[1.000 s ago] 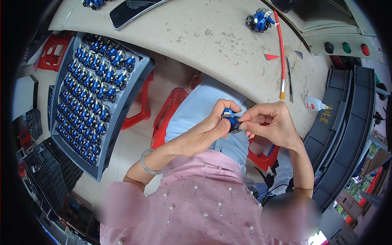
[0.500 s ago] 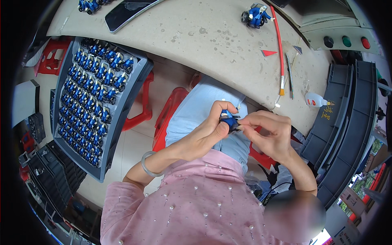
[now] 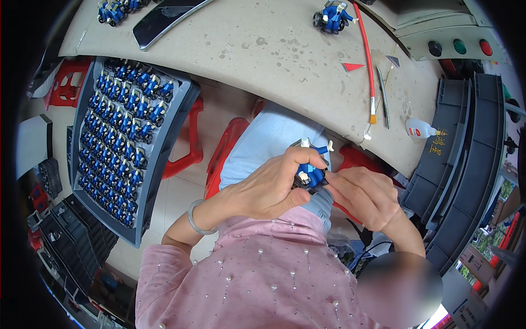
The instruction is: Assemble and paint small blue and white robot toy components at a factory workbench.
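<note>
A small blue toy figure (image 3: 311,168) with white arms and black wheels is held over my lap, below the edge of the beige workbench (image 3: 257,49). My left hand (image 3: 268,189) grips it, fingers curled over its top. My right hand (image 3: 364,194) pinches its lower right side at the black wheel part. Part of the toy is hidden by my fingers. A bangle sits on my left wrist.
A grey tray (image 3: 164,142) full of several finished blue figures stands to my left. Another blue figure (image 3: 331,15) sits on the bench top, with a red-handled brush (image 3: 366,55), a small glue bottle (image 3: 421,129) and a dark phone-like slab (image 3: 164,15). Dark stacked trays (image 3: 466,148) stand at right, red stools below.
Both hands with the toy have shifted slightly lower and to the right. The left fingers now cover more of the figure's top.
</note>
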Tool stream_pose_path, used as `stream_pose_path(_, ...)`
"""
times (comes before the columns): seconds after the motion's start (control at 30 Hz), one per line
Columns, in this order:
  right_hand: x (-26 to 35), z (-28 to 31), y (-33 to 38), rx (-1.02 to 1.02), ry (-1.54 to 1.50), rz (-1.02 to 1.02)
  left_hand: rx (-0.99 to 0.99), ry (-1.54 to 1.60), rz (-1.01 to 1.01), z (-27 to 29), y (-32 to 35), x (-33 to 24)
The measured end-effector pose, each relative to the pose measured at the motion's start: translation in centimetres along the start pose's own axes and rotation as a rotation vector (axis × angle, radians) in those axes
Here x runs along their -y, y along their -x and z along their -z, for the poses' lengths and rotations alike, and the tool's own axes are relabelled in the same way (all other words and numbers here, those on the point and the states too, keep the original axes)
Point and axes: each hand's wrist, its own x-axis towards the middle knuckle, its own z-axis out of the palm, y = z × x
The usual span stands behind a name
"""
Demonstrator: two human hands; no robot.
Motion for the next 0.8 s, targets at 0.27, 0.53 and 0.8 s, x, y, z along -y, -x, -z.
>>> stream_pose_path(0.27,0.1,-0.4,0.6,-0.07,-0.009,0.086,0.029,-0.101,-0.032,-0.2,-0.3,-0.8)
stream_pose_path(0.53,0.3,-0.3,0.6,-0.086,-0.005,0.079,0.03,-0.149,-0.012,-0.1,-0.4,-1.9)
stream_pose_path(0.8,-0.2,-1.2,0.9,-0.12,0.006,0.073,0.019,-0.126,-0.048,0.4,-0.8,-0.7)
